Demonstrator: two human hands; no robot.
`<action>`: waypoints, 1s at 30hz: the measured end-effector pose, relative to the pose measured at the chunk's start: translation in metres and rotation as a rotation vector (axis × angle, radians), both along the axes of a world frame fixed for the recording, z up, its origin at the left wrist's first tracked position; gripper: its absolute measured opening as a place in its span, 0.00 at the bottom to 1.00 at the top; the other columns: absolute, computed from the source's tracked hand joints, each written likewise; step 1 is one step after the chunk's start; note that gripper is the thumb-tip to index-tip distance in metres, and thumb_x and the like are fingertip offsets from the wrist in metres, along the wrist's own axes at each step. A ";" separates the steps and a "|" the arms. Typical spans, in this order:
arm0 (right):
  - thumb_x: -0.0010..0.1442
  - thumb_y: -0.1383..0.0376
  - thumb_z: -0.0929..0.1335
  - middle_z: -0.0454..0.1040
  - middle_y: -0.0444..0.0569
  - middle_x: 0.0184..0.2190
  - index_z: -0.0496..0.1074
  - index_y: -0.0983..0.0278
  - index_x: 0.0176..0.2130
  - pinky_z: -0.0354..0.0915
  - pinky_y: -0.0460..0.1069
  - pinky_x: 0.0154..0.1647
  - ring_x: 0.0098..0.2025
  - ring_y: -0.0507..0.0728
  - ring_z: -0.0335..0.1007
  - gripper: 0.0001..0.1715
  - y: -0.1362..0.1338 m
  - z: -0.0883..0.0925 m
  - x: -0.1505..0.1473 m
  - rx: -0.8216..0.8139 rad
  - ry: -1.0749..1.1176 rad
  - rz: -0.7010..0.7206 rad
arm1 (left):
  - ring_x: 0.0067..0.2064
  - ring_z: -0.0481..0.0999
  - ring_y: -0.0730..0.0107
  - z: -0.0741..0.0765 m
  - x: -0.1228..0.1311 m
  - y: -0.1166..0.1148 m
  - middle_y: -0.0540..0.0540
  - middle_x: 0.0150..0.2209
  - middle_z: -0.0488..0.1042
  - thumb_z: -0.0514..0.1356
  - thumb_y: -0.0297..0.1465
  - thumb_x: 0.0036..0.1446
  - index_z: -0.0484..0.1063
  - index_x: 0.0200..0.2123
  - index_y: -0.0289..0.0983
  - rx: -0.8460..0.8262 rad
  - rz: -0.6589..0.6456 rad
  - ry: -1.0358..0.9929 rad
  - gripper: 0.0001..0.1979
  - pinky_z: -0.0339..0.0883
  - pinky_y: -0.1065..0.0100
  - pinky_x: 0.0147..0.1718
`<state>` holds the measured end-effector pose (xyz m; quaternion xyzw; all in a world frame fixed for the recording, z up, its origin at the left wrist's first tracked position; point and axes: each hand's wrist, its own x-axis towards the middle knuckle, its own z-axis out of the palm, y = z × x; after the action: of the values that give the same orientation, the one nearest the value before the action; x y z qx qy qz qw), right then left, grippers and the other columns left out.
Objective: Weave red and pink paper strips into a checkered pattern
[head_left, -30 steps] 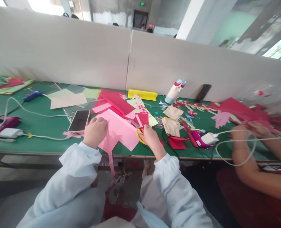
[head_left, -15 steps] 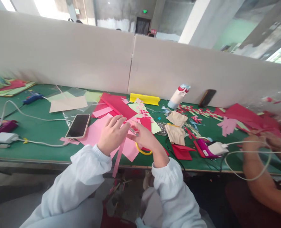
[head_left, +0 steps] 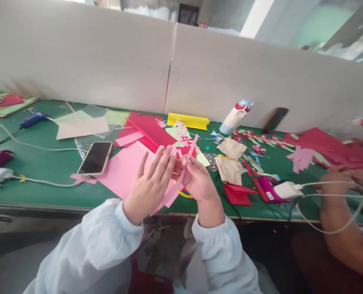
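Observation:
A narrow pink paper strip is pinched between the thumb and fingers of my right hand. It points up and away past the fingertips. Beside it, my left hand is open, palm down, fingers spread, its fingertips close to the strip. A large pink paper sheet lies beneath my left hand. Part of a yellow loop handle shows below my right hand; the rest is hidden. Behind the hands lie a folded red paper sheet and woven pink-and-red strips.
A phone lies left of the pink sheet, with a blue glue gun farther left. To the right are a bottle, beige cloth pieces, a white charger with cables, and another person's hands at red paper.
My left hand has opened and its fingers have spread. My right hand has turned, and the pink strip now sticks up from its fingers. The view has tilted down.

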<state>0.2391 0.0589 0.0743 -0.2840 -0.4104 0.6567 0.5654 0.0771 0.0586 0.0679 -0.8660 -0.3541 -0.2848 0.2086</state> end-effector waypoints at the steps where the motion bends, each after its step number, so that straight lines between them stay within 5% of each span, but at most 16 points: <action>1: 0.53 0.51 0.73 0.71 0.45 0.35 0.62 0.59 0.30 0.72 0.54 0.40 0.42 0.57 0.73 0.20 -0.003 0.003 0.000 -0.002 0.011 0.025 | 0.71 0.47 0.50 0.001 0.000 -0.002 0.34 0.70 0.50 0.47 0.22 0.63 0.45 0.69 0.28 0.004 -0.003 -0.001 0.32 0.45 0.45 0.67; 11: 0.57 0.56 0.73 0.66 0.41 0.27 0.66 0.60 0.31 0.73 0.46 0.32 0.29 0.50 0.69 0.15 -0.013 0.010 0.001 0.040 0.149 0.117 | 0.66 0.59 0.47 0.012 -0.001 -0.017 0.30 0.66 0.59 0.51 0.24 0.62 0.54 0.66 0.27 0.020 -0.014 -0.033 0.29 0.56 0.49 0.62; 20: 0.59 0.54 0.71 0.65 0.41 0.27 0.66 0.59 0.31 0.71 0.46 0.32 0.29 0.51 0.69 0.14 -0.013 0.008 0.001 0.089 0.072 0.099 | 0.60 0.67 0.49 0.019 -0.001 -0.023 0.33 0.62 0.66 0.52 0.26 0.64 0.59 0.64 0.26 0.068 0.051 0.034 0.26 0.59 0.51 0.57; 27: 0.67 0.57 0.64 0.74 0.49 0.46 0.67 0.60 0.31 0.68 0.53 0.47 0.43 0.55 0.70 0.14 -0.013 0.004 0.003 0.330 -0.258 -0.264 | 0.64 0.63 0.51 0.017 0.001 -0.028 0.35 0.62 0.67 0.51 0.24 0.64 0.60 0.63 0.26 0.081 0.129 0.055 0.25 0.47 0.51 0.64; 30: 0.68 0.56 0.61 0.73 0.49 0.52 0.66 0.60 0.29 0.65 0.57 0.54 0.49 0.58 0.70 0.17 -0.019 0.010 0.000 0.422 -0.337 -0.287 | 0.64 0.64 0.52 0.015 0.000 -0.029 0.36 0.63 0.66 0.50 0.24 0.64 0.61 0.63 0.27 0.074 0.129 0.069 0.24 0.45 0.51 0.64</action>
<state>0.2388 0.0395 0.0845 -0.3206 -0.5813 0.4140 0.6228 0.0768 0.0300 0.0827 -0.8424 -0.3911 -0.2535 0.2705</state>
